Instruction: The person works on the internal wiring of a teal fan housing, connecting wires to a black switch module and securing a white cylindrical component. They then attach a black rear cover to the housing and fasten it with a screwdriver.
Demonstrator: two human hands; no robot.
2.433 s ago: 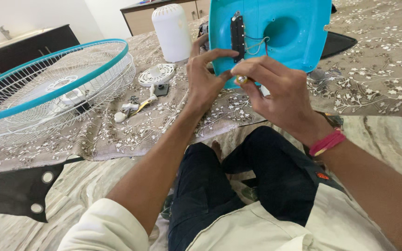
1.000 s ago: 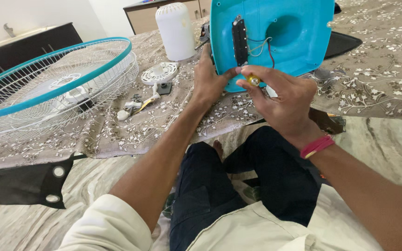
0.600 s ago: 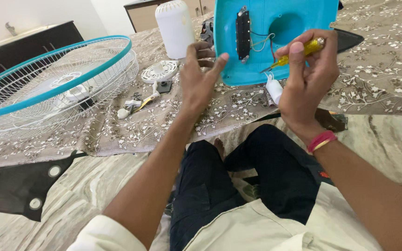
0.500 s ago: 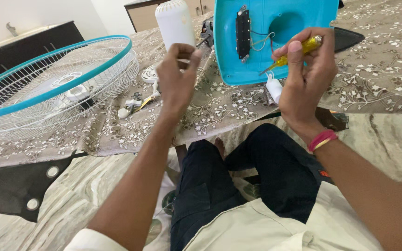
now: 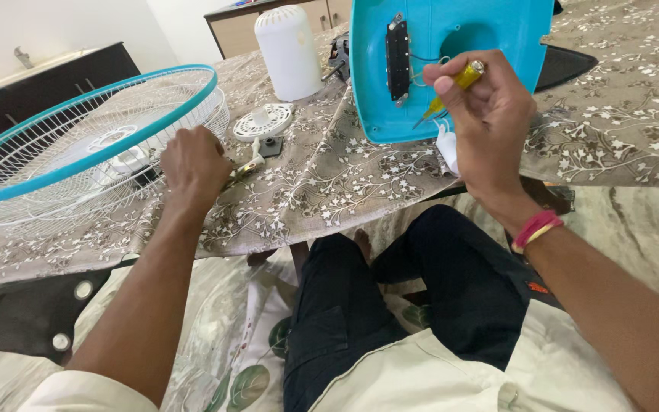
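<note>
Screwdriver (image 5: 455, 85) (yellow handle) sits pinched in the right hand (image 5: 490, 122) at upper centre against the blue fan housing (image 5: 451, 46); the left hand (image 5: 192, 164), fingers curled, has dropped from the housing to small parts (image 5: 249, 164) at centre left.

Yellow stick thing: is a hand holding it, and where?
Yes. The right hand grips the slim yellow-handled screwdriver around its handle, metal tip pointing down.

It looked like a home: a table under a flowered cloth (image 5: 329, 183), a dark cabinet (image 5: 55, 80) far left, wooden drawers (image 5: 284, 19) beyond.
</note>
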